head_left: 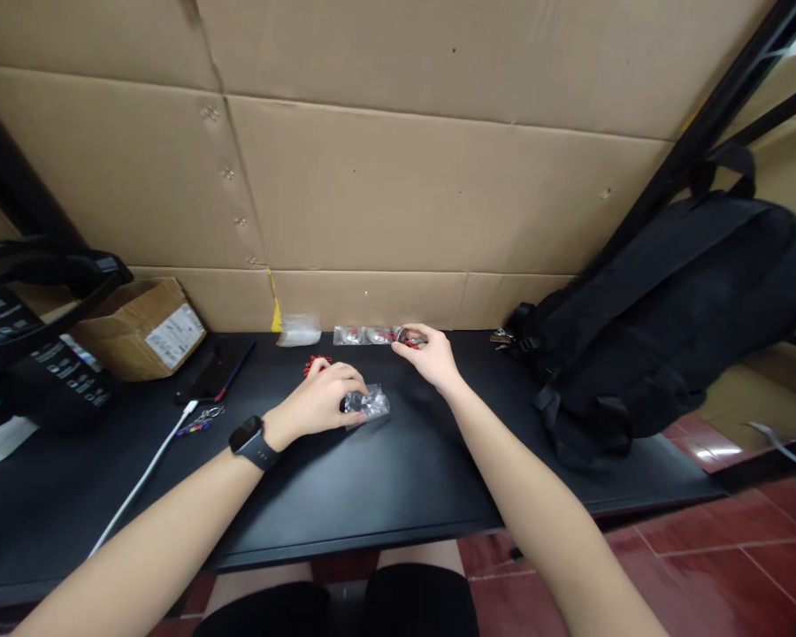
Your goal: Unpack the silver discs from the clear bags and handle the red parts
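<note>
My left hand, a dark watch on its wrist, is closed on a crinkled clear plastic bag with something dark inside, low over the black tabletop. Just behind its knuckles lies a small heap of red pieces, partly hidden by the fingers. Farther back, my right hand pinches a small clear packet with red and dark contents. That packet is at the right end of a row of flat clear packets along the cardboard wall. What exactly the packets contain is too small to tell.
A stack of clear plastic bags lies left of the row. Farther left are an open cardboard box, a dark phone-like slab, a red-and-blue pen, keys and a white cable. A black backpack stands at right.
</note>
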A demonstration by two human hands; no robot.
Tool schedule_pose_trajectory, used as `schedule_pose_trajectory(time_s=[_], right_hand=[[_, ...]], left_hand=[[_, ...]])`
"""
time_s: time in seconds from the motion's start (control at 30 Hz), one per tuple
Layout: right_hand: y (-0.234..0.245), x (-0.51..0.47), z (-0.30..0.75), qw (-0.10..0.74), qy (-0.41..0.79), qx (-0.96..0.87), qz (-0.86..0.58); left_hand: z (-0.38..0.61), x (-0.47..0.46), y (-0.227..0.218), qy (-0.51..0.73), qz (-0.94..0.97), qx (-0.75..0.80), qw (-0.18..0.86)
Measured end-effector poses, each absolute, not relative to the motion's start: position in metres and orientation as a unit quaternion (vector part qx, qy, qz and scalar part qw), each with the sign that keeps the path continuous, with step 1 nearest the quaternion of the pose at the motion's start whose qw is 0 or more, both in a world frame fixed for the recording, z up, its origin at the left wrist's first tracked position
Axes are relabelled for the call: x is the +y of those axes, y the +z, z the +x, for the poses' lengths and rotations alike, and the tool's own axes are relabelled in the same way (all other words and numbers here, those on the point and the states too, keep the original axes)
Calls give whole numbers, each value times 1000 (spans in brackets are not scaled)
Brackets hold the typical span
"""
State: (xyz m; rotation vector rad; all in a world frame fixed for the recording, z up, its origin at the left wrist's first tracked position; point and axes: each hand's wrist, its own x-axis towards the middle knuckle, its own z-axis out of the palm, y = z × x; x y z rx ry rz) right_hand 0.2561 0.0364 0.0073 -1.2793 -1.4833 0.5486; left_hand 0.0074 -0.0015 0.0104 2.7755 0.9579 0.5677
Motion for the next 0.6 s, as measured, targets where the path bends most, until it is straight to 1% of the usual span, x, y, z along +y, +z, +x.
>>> schedule_pose_trajectory(time_s=[0.2, 0.33, 0.43, 0.6], right_hand=[[15, 28, 254, 505, 211, -659, -516], [18, 23, 254, 468, 209, -718, -471], [21, 19, 255, 403, 186, -784, -434], [26, 13, 257, 289, 144, -852, -411]], left_hand=[[3, -5, 3, 128, 941, 305, 72], [5, -5, 3, 153, 934, 319, 53], [7, -4, 2, 178, 926, 332, 27], [10, -3, -4, 180, 923, 341, -1]])
